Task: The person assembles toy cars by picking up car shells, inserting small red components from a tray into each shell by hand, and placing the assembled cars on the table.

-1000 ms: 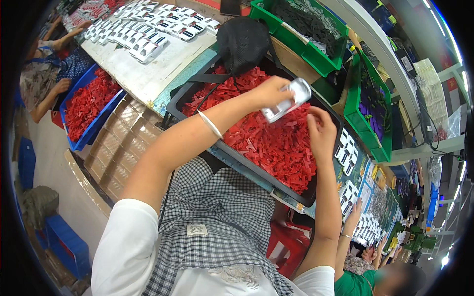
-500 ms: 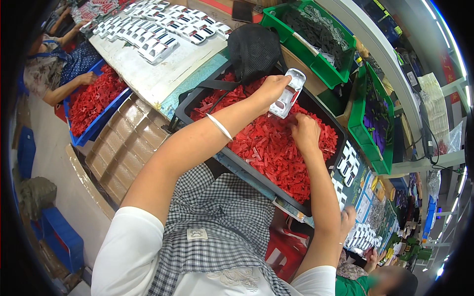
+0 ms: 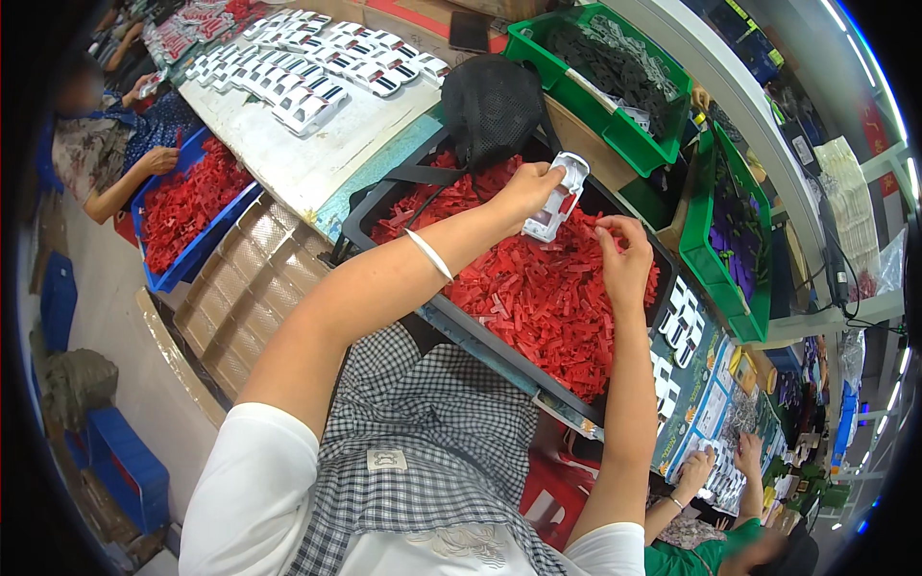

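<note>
My left hand (image 3: 530, 189) grips a white toy car body shell (image 3: 560, 199), its hollow underside with the window openings turned up. Both are over a dark grey bin (image 3: 451, 315) heaped with small red plastic pieces (image 3: 538, 307). To the right of the shell, my right hand (image 3: 626, 252) is raised just above the red pieces. Its thumb and forefinger are pinched close together. Anything between those fingertips blends with the red behind them, so I cannot make it out.
A black mesh bag (image 3: 493, 106) lies over the bin's far edge. Rows of white car shells (image 3: 312, 72) cover the table at the far left. Green bins (image 3: 600, 82) stand beyond. Co-workers sit at left, beside a blue bin (image 3: 197, 206), and at lower right.
My right hand has risen out of the red pieces and moved slightly right, fingers pinched. The car shell in my left hand has come slightly nearer. Co-workers' hands have also shifted.
</note>
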`<state>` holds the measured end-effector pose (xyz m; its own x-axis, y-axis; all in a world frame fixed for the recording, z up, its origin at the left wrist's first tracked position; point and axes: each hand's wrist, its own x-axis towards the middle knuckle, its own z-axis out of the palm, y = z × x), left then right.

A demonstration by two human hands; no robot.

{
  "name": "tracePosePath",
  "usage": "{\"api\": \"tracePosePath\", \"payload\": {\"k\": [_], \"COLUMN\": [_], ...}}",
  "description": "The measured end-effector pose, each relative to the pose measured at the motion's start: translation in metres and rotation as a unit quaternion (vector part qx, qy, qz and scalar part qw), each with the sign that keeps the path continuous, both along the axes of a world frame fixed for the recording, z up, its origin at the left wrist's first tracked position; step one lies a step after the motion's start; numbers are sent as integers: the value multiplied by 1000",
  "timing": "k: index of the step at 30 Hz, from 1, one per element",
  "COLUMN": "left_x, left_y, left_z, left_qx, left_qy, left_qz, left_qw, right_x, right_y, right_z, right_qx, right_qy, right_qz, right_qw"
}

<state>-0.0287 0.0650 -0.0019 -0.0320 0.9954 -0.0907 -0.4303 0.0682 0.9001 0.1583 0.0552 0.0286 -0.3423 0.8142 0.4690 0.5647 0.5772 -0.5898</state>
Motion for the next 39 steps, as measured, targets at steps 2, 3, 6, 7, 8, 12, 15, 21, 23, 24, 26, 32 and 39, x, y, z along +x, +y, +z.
{"api": "tracePosePath", "payload": {"k": [2,3,6,7,8,12,15,21,23,24,26,32,39], "left_x": [2,5,11,14,17,20,20,21,21,22,24,24,29], "left_y": [-2,-5,-9,-9,-10,-13,-14,-19,-17,-16,-15,-9,-10], "left_z": [-5,-3,-5,-6,-5,-4,0,4,0,-2,-5,-21,-17], "left_qx": [-11,-17,-7,5,16,-4,-14,-10,6,6,6,75,86], "left_qy": [18,17,21,44,69,57,40,29,13,13,19,80,173], "left_qz": [-24,-46,-88,-112,-136,-105,-99,-103,-106,-106,-104,-40,-47], "left_qw": [999,999,996,993,988,993,994,994,994,994,994,993,980], "right_x": [-15,-21,-26,-25,-24,-28,-28,-28,-29,-29,-27,-31,-10], "right_y": [-10,-17,-15,-14,-13,-12,-13,-13,-11,-11,-10,-10,12], "right_z": [5,12,1,-1,-4,-3,-2,-7,-6,-6,-5,-8,-21], "right_qx": [52,66,145,146,193,259,270,216,227,227,218,127,-186], "right_qy": [82,61,-31,-32,-105,-191,-184,-133,-107,-107,-119,-40,237], "right_qz": [-2,11,43,45,17,-32,-56,-58,-68,-68,-79,-104,25], "right_qw": [995,996,988,988,975,946,944,966,966,966,965,986,953]}}
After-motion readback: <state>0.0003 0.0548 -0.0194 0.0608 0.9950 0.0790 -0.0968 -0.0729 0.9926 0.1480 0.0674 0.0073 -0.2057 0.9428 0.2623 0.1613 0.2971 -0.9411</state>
